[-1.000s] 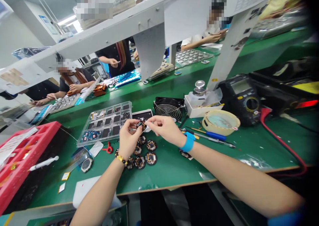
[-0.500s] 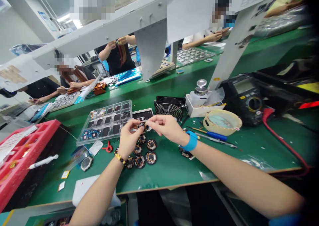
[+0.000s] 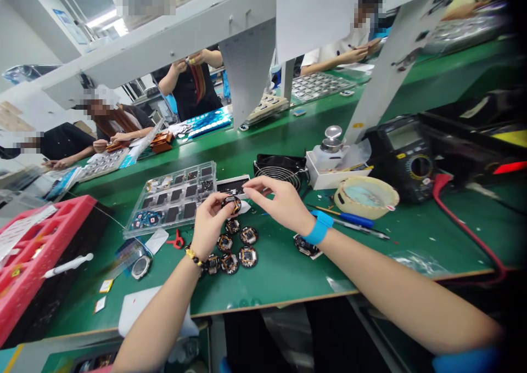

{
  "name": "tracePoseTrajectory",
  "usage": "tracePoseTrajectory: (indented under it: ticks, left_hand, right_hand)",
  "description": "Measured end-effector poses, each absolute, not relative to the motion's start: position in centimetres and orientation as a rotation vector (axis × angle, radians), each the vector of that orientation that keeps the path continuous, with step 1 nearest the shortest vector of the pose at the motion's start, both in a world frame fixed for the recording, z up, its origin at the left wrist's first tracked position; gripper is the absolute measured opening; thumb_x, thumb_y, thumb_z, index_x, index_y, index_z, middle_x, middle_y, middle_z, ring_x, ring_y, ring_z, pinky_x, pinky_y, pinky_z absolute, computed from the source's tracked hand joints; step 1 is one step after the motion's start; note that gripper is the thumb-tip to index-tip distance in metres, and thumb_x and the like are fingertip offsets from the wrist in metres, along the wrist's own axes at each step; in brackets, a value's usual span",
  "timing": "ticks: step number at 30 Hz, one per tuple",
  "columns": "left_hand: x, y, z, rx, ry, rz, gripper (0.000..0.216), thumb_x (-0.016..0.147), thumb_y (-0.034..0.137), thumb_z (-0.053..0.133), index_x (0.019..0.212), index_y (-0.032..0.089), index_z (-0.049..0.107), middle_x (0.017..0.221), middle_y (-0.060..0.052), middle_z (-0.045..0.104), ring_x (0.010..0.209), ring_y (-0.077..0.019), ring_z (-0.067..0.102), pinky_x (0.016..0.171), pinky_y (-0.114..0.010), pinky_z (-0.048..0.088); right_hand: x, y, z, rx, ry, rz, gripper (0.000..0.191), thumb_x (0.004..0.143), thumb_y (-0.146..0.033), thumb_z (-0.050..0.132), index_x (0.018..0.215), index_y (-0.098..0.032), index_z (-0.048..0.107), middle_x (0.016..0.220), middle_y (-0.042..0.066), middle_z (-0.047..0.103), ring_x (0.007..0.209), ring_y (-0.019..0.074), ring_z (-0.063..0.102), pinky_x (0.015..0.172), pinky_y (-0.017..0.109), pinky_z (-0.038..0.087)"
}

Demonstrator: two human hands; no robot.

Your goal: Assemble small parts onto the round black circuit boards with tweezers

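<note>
My left hand [image 3: 209,222] is closed on a round black electronic module [image 3: 231,204], its thumb and fingers at the rim. My right hand [image 3: 278,200] is beside it to the right, with nothing visible in its stretched fingers, thumb and index tip a little apart. Those fingertips are in front of a small white-edged box with a black inside [image 3: 233,187]. Below my hands, several similar round modules [image 3: 248,256] lie grouped on the green bench. Another round module [image 3: 305,245] lies under my right wrist, which wears a blue band [image 3: 320,227].
A clear compartment case [image 3: 171,200] stands behind my left hand. A fan [image 3: 278,170], a cream bowl [image 3: 366,197], a blue-handled screwdriver [image 3: 357,220] and a multimeter [image 3: 405,159] are to the right. Red foam tray [image 3: 45,252] at left. Co-workers sit across the bench.
My right hand has drawn away from the module in my left hand, up and slightly right, its fingers stretching out. The left hand keeps hold, and the module's face shows more.
</note>
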State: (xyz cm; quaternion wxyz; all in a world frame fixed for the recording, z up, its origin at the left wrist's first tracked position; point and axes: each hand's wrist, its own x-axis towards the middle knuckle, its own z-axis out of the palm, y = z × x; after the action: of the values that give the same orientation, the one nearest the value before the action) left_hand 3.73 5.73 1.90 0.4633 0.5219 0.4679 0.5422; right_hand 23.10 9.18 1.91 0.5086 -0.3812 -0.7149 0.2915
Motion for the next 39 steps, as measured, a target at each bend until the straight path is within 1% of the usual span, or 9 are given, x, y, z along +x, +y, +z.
tracePoseTrajectory:
  ticks: [1,3,7,13,18,22,28,34,39]
  left_hand:
    - [3.7,5.7,1.9,1.293,1.155,1.331,0.030,0.078,0.037,0.085,0.097,0.017,0.071,0.098,-0.004,0.071,0.091,-0.0185,0.068,0.077,-0.032,0.064]
    - [3.7,5.6,2.0,1.313,1.160,1.324,0.029,0.078,0.035,0.085,0.097,0.018,0.072,0.097,-0.004,0.071,0.090,-0.0177,0.067,0.074,-0.029,0.063]
    - [3.7,5.7,2.0,1.359,1.182,1.326,0.025,0.079,0.034,0.083,0.096,0.018,0.072,0.096,-0.004,0.071,0.090,-0.0180,0.067,0.073,-0.028,0.061]
    - [3.7,5.7,2.1,1.502,1.251,1.363,0.018,0.083,0.029,0.078,0.096,0.018,0.073,0.097,-0.005,0.073,0.093,-0.0179,0.067,0.086,-0.030,0.055]
    - [3.8,5.5,2.2,1.497,1.248,1.373,0.016,0.084,0.028,0.078,0.095,0.018,0.072,0.097,-0.004,0.073,0.093,-0.0180,0.067,0.089,-0.031,0.054]
    - [3.8,5.6,2.3,1.510,1.244,1.367,0.016,0.085,0.028,0.078,0.096,0.018,0.072,0.097,-0.004,0.074,0.093,-0.0182,0.068,0.088,-0.030,0.054]
    - [3.9,5.3,2.1,1.608,1.301,1.386,0.015,0.087,0.029,0.076,0.096,0.019,0.071,0.097,-0.005,0.072,0.094,-0.0185,0.067,0.082,-0.028,0.055]
    - [3.9,5.1,1.9,1.681,1.346,1.361,0.013,0.090,0.029,0.073,0.100,0.020,0.071,0.101,-0.005,0.070,0.096,-0.0180,0.066,0.082,-0.026,0.054]
    - [4.2,5.1,1.6,1.633,1.334,1.382,0.012,0.089,0.027,0.074,0.097,0.019,0.070,0.097,-0.005,0.070,0.092,-0.0176,0.066,0.078,-0.026,0.055]
  right_hand:
    - [23.1,9.3,1.9,-0.908,-1.758,0.734,0.017,0.097,-0.034,0.065,0.101,-0.023,0.078,0.099,0.001,0.082,0.089,0.0169,0.075,0.077,0.026,0.055]
    - [23.1,9.4,1.8,-0.899,-1.834,0.787,0.019,0.098,-0.033,0.065,0.102,-0.024,0.081,0.105,0.000,0.083,0.095,0.0180,0.076,0.082,0.027,0.056]
    - [23.1,9.2,1.7,-0.902,-1.895,0.803,0.020,0.098,-0.031,0.065,0.104,-0.024,0.083,0.104,-0.001,0.083,0.095,0.0197,0.078,0.085,0.029,0.057]
    - [23.1,9.1,1.8,-0.908,-1.905,0.792,0.020,0.098,-0.029,0.065,0.104,-0.024,0.084,0.104,-0.001,0.084,0.096,0.0207,0.079,0.087,0.029,0.060]
    - [23.1,9.1,1.7,-0.893,-1.890,0.811,0.020,0.097,-0.029,0.066,0.106,-0.024,0.083,0.108,-0.001,0.083,0.100,0.0209,0.079,0.092,0.031,0.061]
    - [23.1,9.1,1.6,-0.877,-1.897,0.794,0.020,0.096,-0.028,0.067,0.108,-0.024,0.083,0.108,-0.001,0.083,0.100,0.0213,0.079,0.090,0.032,0.062]
    - [23.1,9.0,1.2,-0.908,-1.926,0.718,0.021,0.095,-0.026,0.068,0.109,-0.024,0.084,0.105,0.000,0.083,0.093,0.0231,0.080,0.083,0.033,0.063]
    - [23.2,9.1,1.0,-0.873,-1.930,0.736,0.023,0.095,-0.027,0.066,0.111,-0.023,0.083,0.107,0.000,0.083,0.096,0.0230,0.080,0.083,0.032,0.063]
    - [23.1,9.1,0.5,-0.891,-1.903,0.673,0.021,0.094,-0.025,0.067,0.106,-0.024,0.084,0.103,-0.001,0.083,0.092,0.0218,0.080,0.080,0.031,0.062]
